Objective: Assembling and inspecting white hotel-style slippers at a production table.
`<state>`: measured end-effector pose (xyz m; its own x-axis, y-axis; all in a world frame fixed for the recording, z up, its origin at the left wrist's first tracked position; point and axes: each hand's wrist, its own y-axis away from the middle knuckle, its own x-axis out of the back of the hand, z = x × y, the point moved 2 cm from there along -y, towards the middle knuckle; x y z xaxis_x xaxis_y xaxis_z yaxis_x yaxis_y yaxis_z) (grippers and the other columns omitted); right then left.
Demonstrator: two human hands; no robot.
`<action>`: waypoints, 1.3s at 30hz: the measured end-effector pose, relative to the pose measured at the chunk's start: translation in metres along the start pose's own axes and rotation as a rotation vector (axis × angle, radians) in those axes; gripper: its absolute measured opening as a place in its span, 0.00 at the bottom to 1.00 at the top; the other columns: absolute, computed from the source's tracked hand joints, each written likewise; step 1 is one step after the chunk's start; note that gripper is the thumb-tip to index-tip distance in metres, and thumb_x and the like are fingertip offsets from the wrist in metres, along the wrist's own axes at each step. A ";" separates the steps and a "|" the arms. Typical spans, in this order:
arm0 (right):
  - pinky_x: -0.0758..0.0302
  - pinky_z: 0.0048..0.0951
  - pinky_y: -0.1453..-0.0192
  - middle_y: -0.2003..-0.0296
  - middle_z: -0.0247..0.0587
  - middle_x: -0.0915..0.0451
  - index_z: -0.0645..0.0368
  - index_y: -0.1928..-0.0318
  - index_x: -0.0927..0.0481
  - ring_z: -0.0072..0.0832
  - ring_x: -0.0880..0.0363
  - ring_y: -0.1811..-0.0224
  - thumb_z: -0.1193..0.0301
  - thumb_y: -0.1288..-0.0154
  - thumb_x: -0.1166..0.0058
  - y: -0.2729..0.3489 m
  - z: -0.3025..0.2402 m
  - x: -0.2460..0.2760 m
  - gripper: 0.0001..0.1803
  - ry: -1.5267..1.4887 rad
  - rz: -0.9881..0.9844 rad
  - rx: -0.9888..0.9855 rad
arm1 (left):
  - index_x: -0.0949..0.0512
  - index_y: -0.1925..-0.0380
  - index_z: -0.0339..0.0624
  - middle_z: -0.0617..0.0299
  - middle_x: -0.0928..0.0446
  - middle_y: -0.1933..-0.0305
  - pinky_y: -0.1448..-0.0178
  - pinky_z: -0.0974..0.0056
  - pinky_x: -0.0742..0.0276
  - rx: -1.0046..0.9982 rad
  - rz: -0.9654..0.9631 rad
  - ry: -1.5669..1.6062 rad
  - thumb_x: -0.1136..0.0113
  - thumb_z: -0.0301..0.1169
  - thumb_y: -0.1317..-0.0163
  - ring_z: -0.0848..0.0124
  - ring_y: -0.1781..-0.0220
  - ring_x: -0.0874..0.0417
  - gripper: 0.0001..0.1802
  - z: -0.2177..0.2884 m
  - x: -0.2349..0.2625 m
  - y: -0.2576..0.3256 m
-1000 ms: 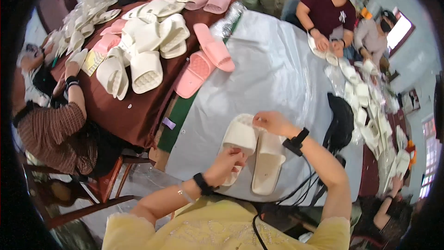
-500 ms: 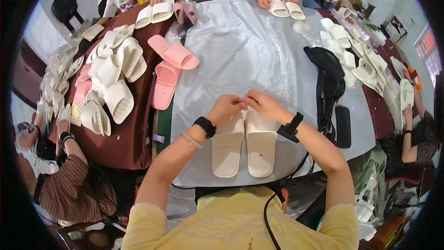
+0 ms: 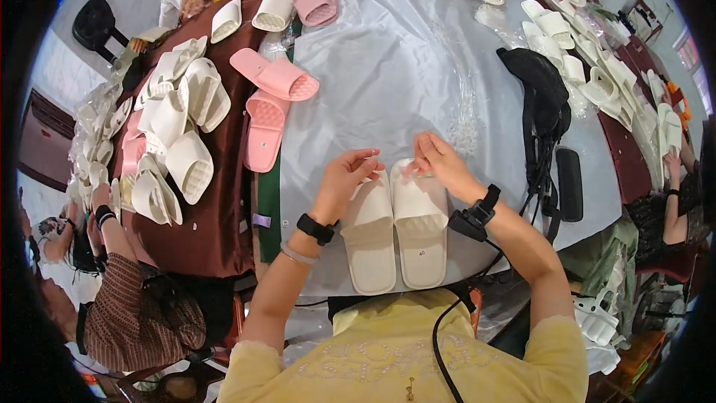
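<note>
Head view, centre of the frame: I see both cream slippers (image 3: 395,227) lying paired, side by side. My left hand (image 3: 344,177) and right hand (image 3: 438,162) pinch at their toe ends, so I judge the pairing done and some fastening left.

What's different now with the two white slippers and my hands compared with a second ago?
The two cream slippers, angled and partly lifted a second ago, now lie flat, side by side and parallel, toes pointing away from you. The left hand and right hand have both moved to the toe ends, fingers pinching there. The pink slippers stayed put.
</note>
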<state>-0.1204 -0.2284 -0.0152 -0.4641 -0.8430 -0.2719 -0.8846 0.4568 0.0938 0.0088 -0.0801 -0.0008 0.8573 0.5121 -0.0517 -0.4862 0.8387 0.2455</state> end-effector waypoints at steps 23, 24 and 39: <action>0.41 0.16 0.71 0.77 0.23 0.42 0.60 0.47 0.29 0.15 0.44 0.76 0.62 0.32 0.62 0.001 -0.017 0.003 0.20 0.024 0.152 -0.233 | 0.27 0.51 0.38 0.63 0.21 0.61 0.60 0.75 0.32 0.008 0.011 0.131 0.51 0.37 0.35 0.80 0.63 0.23 0.17 0.005 0.007 -0.003; 0.39 0.17 0.71 0.75 0.24 0.37 0.60 0.46 0.29 0.14 0.41 0.75 0.68 0.34 0.60 0.001 -0.018 -0.001 0.18 0.043 0.142 -0.202 | 0.27 0.52 0.37 0.63 0.21 0.61 0.60 0.75 0.32 -0.008 0.020 0.141 0.51 0.37 0.35 0.79 0.63 0.23 0.17 0.007 0.007 -0.001; 0.28 0.17 0.65 0.66 0.35 0.19 0.64 0.56 0.23 0.17 0.25 0.71 0.73 0.38 0.49 0.032 -0.002 -0.038 0.11 0.237 0.132 0.029 | 0.26 0.63 0.33 0.62 0.23 0.67 0.60 0.72 0.29 -0.121 0.084 0.194 0.45 0.32 0.39 0.76 0.66 0.24 0.11 -0.014 -0.014 0.017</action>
<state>-0.1312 -0.1828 -0.0003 -0.5763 -0.8168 -0.0268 -0.8155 0.5725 0.0850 -0.0136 -0.0702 -0.0097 0.7703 0.5971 -0.2240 -0.5809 0.8019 0.1400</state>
